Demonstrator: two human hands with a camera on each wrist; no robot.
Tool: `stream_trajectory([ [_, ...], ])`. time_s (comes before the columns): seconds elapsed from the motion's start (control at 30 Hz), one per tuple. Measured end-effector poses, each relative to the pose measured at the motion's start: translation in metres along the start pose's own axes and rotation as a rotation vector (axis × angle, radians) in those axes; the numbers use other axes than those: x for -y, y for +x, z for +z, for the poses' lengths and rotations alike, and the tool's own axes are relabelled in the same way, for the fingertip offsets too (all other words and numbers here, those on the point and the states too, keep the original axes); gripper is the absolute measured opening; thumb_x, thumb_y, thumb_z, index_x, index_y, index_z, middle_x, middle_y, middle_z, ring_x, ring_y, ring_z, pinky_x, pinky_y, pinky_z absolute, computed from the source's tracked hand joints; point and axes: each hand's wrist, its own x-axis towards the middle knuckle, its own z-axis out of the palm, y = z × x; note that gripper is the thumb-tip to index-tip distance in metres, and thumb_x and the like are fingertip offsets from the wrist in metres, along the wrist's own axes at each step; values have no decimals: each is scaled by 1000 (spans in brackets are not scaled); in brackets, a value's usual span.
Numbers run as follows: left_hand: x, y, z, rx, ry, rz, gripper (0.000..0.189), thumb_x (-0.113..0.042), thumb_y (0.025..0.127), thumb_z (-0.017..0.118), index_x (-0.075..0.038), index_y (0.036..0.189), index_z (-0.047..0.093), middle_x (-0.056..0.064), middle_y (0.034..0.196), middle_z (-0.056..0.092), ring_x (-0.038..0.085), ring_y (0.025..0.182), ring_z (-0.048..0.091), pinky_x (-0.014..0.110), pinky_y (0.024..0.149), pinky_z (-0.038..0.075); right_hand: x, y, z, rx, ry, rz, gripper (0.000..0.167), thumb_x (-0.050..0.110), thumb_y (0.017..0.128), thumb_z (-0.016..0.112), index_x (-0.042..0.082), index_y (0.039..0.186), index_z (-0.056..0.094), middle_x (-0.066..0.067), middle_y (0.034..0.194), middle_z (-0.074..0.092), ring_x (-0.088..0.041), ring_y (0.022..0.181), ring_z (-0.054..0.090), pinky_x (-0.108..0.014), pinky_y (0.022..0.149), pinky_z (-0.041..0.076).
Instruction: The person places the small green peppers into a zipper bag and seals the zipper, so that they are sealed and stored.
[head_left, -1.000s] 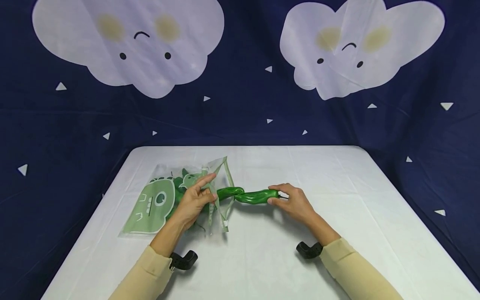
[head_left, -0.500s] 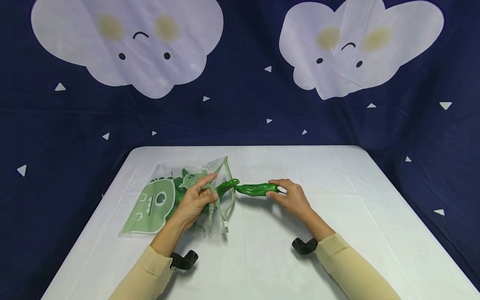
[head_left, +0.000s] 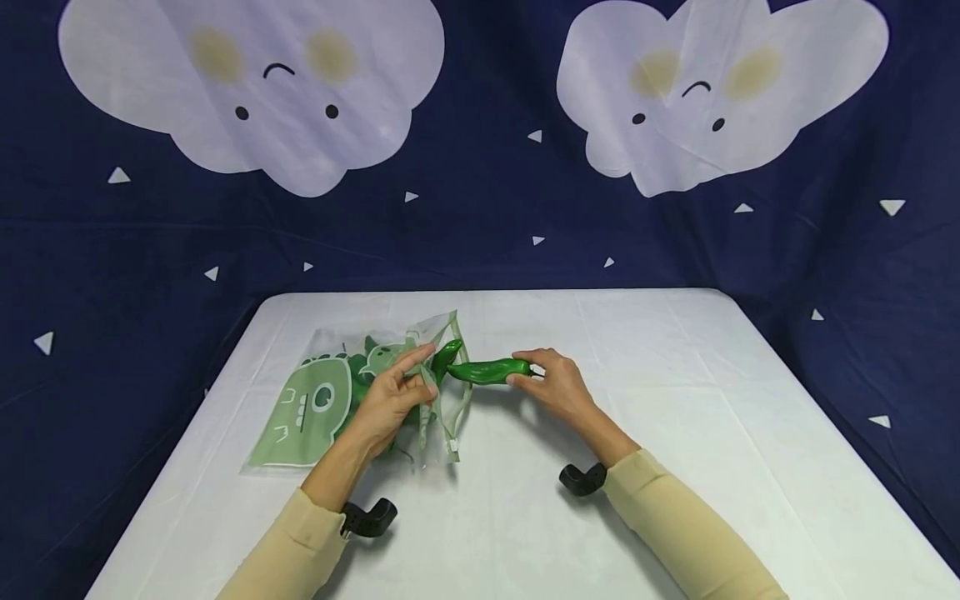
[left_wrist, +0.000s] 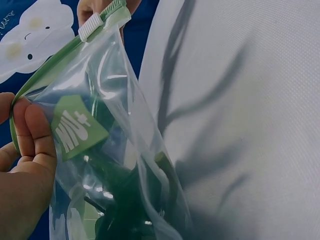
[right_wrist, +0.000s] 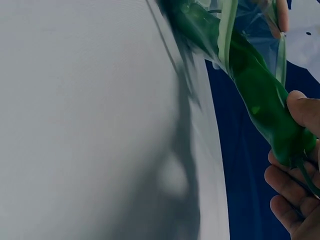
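Observation:
My right hand pinches a glossy green chili pepper near its stem end. The pepper lies roughly level, its tip inside the mouth of a clear zip bag with a green monster print. A second green pepper stands tilted in the bag's mouth, close to that tip. My left hand holds the bag's green-edged opening between fingers and thumb, keeping it spread. In the left wrist view, dark green things show through the plastic. The right wrist view shows the held pepper passing the green zip strip.
A white slider sits on the zip strip. The white table stretches right and forward of my hands, with a dark blue cloud-print cloth behind it. Black cameras are strapped to both wrists.
My right hand has moved left and slightly away from me, bringing the pepper's tip into the bag's mouth. The second pepper has tipped more upright and shifted left. The left hand stays put.

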Motion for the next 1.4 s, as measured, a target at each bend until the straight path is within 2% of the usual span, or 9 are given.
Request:
stream_trajectory([
  [0.13,0,1,0,7,-1,16,67,3,87,57,-6,147,30,0,96,50,6,65,51,19,78,49,5,4,5,2,-24,-14,42,34,78,75,15,115,69,-8,112,68,-25,104,62,-44,86,50],
  [0.3,-1,1,2,13,7,26,66,4,87,56,-5,147,30,14,135,31,3,66,50,18,75,49,8,8,11,5,-48,-51,42,32,78,76,13,114,69,-8,112,69,-25,105,62,-43,88,50],
  [0.43,-2,0,2,22,20,25,66,3,88,56,-6,148,29,7,151,22,2,67,51,18,76,49,9,10,16,7,-88,-93,42,31,78,76,13,114,69,-8,110,70,-24,102,62,-42,86,50],
  [0.7,-2,-1,3,28,27,27,65,3,88,56,-6,147,29,5,155,18,2,68,51,17,74,49,11,14,27,10,-135,-152,42,32,78,75,14,115,69,-6,109,69,-22,101,60,-42,86,50],
  [0.87,-2,-1,3,16,30,18,65,3,88,56,-6,147,31,-1,133,38,2,68,52,18,74,49,12,17,32,35,-149,-157,43,35,78,75,15,116,68,-5,109,68,-21,101,60,-41,85,50],
  [0.97,-2,-1,3,13,34,12,65,3,88,57,-7,147,32,0,123,41,3,69,52,19,75,49,13,18,34,37,-150,-178,43,34,78,75,14,115,68,-5,108,68,-21,99,59,-40,85,50],
  [1.2,-1,-1,3,27,35,18,65,2,88,57,-7,147,31,5,147,27,3,69,52,18,74,49,16,19,41,31,-180,-235,42,33,79,74,12,115,68,-4,105,67,-20,96,58,-39,81,50],
  [1.3,-1,-1,3,30,39,19,65,2,88,57,-7,147,31,5,147,26,3,69,52,18,74,49,19,19,44,43,-199,-248,42,33,80,73,12,116,68,-4,106,66,-20,97,57,-38,81,49],
  [1.4,-2,-1,4,31,44,17,65,1,88,57,-8,147,32,6,137,33,3,69,52,19,74,49,21,19,46,53,-218,-255,42,34,81,72,11,117,67,-5,106,65,-21,97,57,-38,81,49],
])
